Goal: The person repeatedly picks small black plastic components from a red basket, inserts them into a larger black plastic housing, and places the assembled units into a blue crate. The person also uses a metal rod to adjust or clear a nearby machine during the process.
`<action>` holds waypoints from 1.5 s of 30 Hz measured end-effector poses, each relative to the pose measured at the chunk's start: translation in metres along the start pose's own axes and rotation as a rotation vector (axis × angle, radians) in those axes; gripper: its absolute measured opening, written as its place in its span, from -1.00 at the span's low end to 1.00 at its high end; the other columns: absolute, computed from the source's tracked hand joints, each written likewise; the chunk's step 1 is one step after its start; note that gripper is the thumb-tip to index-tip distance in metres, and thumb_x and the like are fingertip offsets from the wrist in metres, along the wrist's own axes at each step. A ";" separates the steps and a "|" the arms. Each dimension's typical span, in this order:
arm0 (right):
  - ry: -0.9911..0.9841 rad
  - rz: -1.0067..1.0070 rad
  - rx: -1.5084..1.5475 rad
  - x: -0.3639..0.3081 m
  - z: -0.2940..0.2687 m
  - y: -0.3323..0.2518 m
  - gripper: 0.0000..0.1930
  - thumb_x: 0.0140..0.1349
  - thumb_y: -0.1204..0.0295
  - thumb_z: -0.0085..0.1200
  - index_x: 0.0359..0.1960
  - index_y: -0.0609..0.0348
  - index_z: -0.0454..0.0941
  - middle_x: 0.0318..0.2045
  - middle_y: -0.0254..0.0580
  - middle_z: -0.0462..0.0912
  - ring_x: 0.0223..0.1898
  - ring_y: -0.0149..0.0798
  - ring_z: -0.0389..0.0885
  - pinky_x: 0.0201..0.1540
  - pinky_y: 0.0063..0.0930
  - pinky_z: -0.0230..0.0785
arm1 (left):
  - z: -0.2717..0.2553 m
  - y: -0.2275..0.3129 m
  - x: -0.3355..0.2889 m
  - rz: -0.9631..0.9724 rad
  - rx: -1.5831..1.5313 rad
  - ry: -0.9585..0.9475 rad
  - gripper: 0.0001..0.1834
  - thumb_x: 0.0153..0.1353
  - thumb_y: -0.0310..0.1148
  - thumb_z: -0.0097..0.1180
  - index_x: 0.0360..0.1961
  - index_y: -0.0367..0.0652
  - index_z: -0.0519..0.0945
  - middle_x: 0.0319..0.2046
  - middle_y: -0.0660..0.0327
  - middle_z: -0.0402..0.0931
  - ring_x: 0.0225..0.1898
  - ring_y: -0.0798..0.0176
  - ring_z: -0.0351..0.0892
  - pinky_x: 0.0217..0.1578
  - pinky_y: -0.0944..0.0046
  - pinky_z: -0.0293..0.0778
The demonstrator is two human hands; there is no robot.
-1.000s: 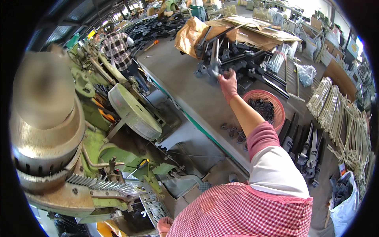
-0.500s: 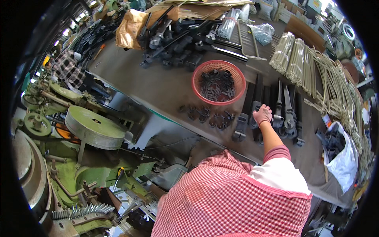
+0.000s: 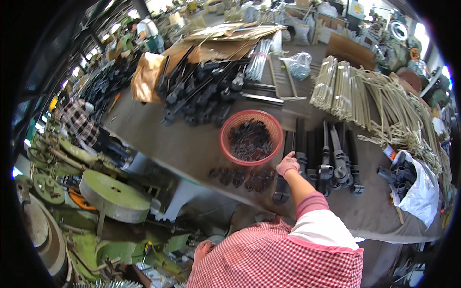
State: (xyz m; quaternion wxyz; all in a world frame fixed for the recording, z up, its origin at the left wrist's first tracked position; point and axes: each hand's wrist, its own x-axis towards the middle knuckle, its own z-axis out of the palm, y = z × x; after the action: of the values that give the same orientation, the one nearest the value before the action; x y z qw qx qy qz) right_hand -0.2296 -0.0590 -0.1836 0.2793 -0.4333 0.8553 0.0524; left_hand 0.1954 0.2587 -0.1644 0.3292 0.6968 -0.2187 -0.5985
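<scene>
My right hand (image 3: pixel 288 165) is over the left end of a row of dark tubes with clamp-like ends (image 3: pixel 283 187). Its index finger stretches forward, and nothing shows in the hand; whether it touches a tube I cannot tell. Just left of it stands a round red plastic basket (image 3: pixel 224 144) of small black parts (image 3: pixel 252 139). Several dark ring-shaped clips (image 3: pixel 238 178) lie in front of the basket. Low beside my red checked apron, my left hand (image 3: pixel 203 250) is partly in view, its fingers mostly hidden.
Bundled pale rods (image 3: pixel 341 89) lie on the right of the table, with a white bag of black parts (image 3: pixel 413 192) nearer me. A heap of black tubes (image 3: pixel 197 101) fills the far left. Green machinery (image 3: pixel 115 197) stands left. Other people (image 3: pixel 79 122) are beyond it.
The view has tilted up, showing more of the workshop. My right hand has moved left along the tubes toward the basket, its index finger now extended. My left hand shows more clearly.
</scene>
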 end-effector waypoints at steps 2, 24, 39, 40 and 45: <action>0.051 -0.053 0.130 -0.023 -0.020 0.018 0.11 0.04 0.17 0.24 0.42 0.53 -0.25 0.21 0.27 0.45 0.23 0.04 0.50 0.18 -0.19 0.43 | 0.020 0.028 0.005 0.313 0.184 -0.198 -0.71 0.41 -0.25 0.05 -0.04 -0.26 0.54 -0.12 0.16 0.58 -0.15 0.29 0.61 -0.10 0.30 0.55; 0.250 -0.854 -0.069 -0.057 0.102 0.041 -0.58 0.26 0.08 0.08 0.06 -0.01 0.52 -0.18 -0.01 0.69 -0.14 0.06 0.69 -0.09 -0.09 0.54 | 0.041 0.182 0.052 0.194 -0.817 -0.584 -0.76 0.37 -0.30 0.06 -0.16 -0.28 0.61 -0.20 0.02 0.65 -0.11 -0.02 0.66 0.08 -0.10 0.54; 0.269 -0.626 0.095 -0.063 0.122 0.071 -0.66 0.10 0.22 0.15 -0.14 0.12 0.56 -0.25 0.18 0.68 -0.16 0.17 0.67 -0.06 -0.01 0.50 | 0.000 0.142 0.019 0.271 -0.859 -0.396 -0.49 0.21 -0.01 0.29 0.01 -0.16 0.52 -0.35 0.21 0.60 -0.34 0.17 0.62 -0.07 0.04 0.59; 0.275 -0.606 0.141 -0.069 0.120 0.075 -0.66 0.10 0.22 0.16 -0.14 0.13 0.56 -0.25 0.17 0.68 -0.17 0.15 0.67 -0.08 -0.03 0.50 | 0.002 0.132 0.018 0.242 -0.821 -0.174 -0.56 0.22 -0.04 0.30 -0.07 -0.14 0.57 -0.39 0.28 0.59 -0.40 0.23 0.61 -0.27 0.14 0.62; -0.043 -0.710 0.602 -0.125 0.099 0.057 -0.74 0.23 0.29 0.17 -0.15 0.19 0.65 -0.37 -0.06 0.70 -0.31 -0.24 0.69 -0.24 -0.35 0.49 | 0.003 0.118 0.014 0.154 -0.831 -0.292 -0.71 0.29 -0.19 0.20 -0.17 -0.22 0.59 -0.31 0.15 0.60 -0.31 0.09 0.64 -0.25 0.18 0.60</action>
State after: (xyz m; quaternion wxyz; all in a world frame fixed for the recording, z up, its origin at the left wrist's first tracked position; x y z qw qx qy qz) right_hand -0.1723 0.0982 -0.2102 0.4109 -0.5979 0.6251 -0.2880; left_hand 0.2061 0.1670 -0.0895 0.5905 0.3955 -0.0552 -0.7013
